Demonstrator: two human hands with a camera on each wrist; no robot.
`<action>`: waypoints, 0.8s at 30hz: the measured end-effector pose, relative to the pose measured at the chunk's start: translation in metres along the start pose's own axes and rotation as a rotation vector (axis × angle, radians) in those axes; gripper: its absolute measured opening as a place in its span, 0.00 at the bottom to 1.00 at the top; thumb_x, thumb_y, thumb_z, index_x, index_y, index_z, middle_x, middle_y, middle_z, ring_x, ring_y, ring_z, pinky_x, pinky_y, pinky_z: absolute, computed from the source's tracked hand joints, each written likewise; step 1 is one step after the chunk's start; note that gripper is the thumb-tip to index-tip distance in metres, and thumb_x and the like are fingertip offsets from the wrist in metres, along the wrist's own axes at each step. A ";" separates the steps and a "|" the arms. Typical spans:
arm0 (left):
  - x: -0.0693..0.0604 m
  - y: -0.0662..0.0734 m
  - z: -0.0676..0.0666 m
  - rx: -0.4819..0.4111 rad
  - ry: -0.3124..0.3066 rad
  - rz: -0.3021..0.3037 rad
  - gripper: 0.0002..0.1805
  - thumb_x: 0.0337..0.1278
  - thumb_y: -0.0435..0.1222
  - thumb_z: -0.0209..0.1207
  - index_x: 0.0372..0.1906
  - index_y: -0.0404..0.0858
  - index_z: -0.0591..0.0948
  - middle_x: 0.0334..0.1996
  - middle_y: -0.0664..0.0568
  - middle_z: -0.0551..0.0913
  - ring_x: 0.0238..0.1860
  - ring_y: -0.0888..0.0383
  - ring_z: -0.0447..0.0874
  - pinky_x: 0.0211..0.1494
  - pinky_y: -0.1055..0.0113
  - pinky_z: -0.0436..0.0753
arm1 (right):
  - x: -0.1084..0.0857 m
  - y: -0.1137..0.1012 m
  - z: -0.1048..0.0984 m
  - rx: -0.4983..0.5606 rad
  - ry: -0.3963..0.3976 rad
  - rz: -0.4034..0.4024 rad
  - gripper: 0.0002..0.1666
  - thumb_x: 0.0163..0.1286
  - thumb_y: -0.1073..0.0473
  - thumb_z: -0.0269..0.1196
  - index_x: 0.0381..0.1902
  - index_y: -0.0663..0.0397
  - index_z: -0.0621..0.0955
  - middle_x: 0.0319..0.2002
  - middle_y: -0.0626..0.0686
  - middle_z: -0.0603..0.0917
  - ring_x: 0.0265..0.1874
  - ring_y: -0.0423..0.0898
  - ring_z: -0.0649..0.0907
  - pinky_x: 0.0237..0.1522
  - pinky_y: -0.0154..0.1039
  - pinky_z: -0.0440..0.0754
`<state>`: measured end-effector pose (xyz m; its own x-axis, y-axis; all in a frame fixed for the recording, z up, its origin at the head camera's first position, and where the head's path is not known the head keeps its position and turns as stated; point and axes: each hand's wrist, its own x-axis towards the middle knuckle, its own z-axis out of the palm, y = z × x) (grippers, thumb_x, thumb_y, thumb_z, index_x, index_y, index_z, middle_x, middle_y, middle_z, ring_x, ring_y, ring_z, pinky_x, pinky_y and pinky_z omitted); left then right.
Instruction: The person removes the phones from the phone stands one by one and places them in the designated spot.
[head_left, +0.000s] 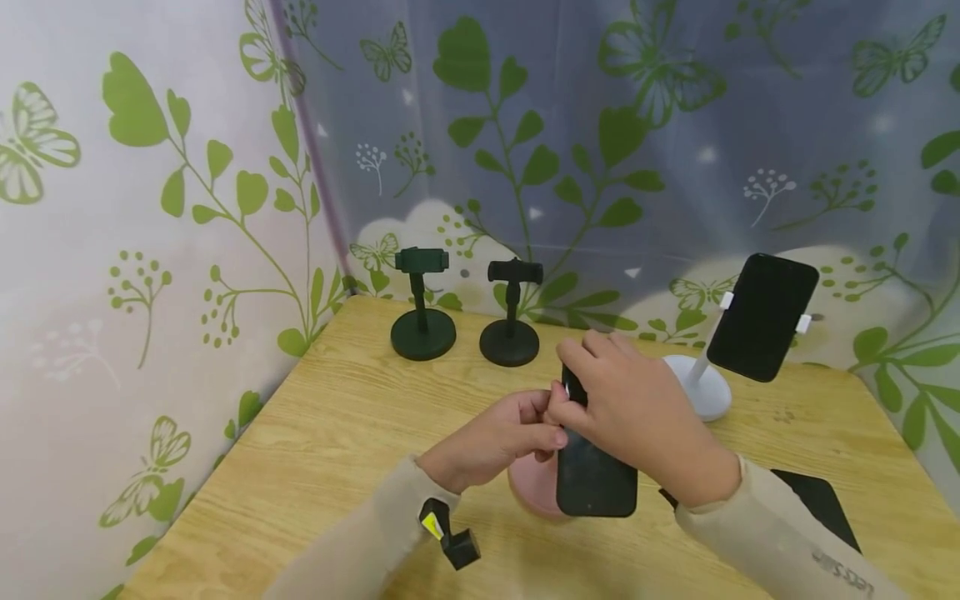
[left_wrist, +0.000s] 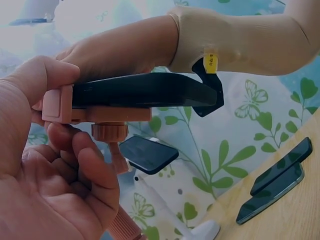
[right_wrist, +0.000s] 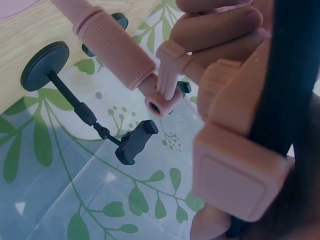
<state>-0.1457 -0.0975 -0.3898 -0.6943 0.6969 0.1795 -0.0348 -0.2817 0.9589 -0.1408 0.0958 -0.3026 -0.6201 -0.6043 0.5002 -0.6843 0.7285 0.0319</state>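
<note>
A black phone (head_left: 597,479) lies against the clamp of a pink phone stand (head_left: 531,485) near the middle of the table. My left hand (head_left: 498,437) pinches the clamp's end piece (left_wrist: 57,104), thumb above and fingers curled below. From the other side my right hand (head_left: 637,408) grips the phone near its upper end, with fingers bent over the edge. In the right wrist view a pink clamp end (right_wrist: 235,180) hooks over the phone's edge. The stand's ribbed pole (right_wrist: 117,50) and joint show below the clamp. Part of the right hand's hold is hidden behind the phone.
A dark green stand (head_left: 422,333) and a black stand (head_left: 510,342) stand at the back without phones. To the right, a white stand (head_left: 701,392) holds another black phone (head_left: 763,317). More phones (left_wrist: 275,180) lie on the table (head_left: 315,467) by the right forearm.
</note>
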 end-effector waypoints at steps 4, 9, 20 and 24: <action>0.000 0.000 0.000 0.004 0.009 0.003 0.23 0.62 0.53 0.70 0.46 0.42 0.74 0.27 0.60 0.72 0.30 0.62 0.69 0.37 0.69 0.71 | 0.001 0.000 -0.002 0.017 -0.021 0.017 0.08 0.63 0.53 0.59 0.32 0.48 0.71 0.26 0.46 0.66 0.24 0.45 0.65 0.20 0.36 0.63; 0.000 -0.002 0.000 -0.009 0.002 0.006 0.26 0.58 0.55 0.72 0.46 0.42 0.74 0.26 0.60 0.73 0.30 0.62 0.70 0.38 0.69 0.73 | 0.001 0.000 -0.004 0.030 -0.035 0.028 0.08 0.63 0.53 0.59 0.32 0.48 0.71 0.26 0.46 0.66 0.22 0.43 0.65 0.20 0.36 0.63; 0.009 -0.008 -0.002 -0.032 -0.080 0.010 0.25 0.61 0.54 0.70 0.41 0.40 0.73 0.30 0.59 0.72 0.34 0.62 0.73 0.41 0.70 0.75 | -0.006 0.012 -0.008 0.145 0.015 -0.020 0.07 0.66 0.54 0.58 0.40 0.49 0.76 0.31 0.44 0.71 0.29 0.42 0.70 0.27 0.36 0.70; 0.005 -0.007 -0.005 -0.025 -0.032 -0.030 0.27 0.58 0.56 0.71 0.43 0.42 0.74 0.32 0.59 0.74 0.35 0.62 0.73 0.42 0.70 0.76 | -0.003 0.015 -0.002 0.241 0.084 -0.058 0.10 0.68 0.55 0.57 0.45 0.51 0.78 0.34 0.45 0.73 0.31 0.42 0.71 0.30 0.37 0.72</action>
<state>-0.1527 -0.0949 -0.3968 -0.6690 0.7262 0.1580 -0.0734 -0.2761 0.9583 -0.1482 0.1093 -0.3019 -0.5504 -0.6067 0.5736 -0.7956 0.5894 -0.1400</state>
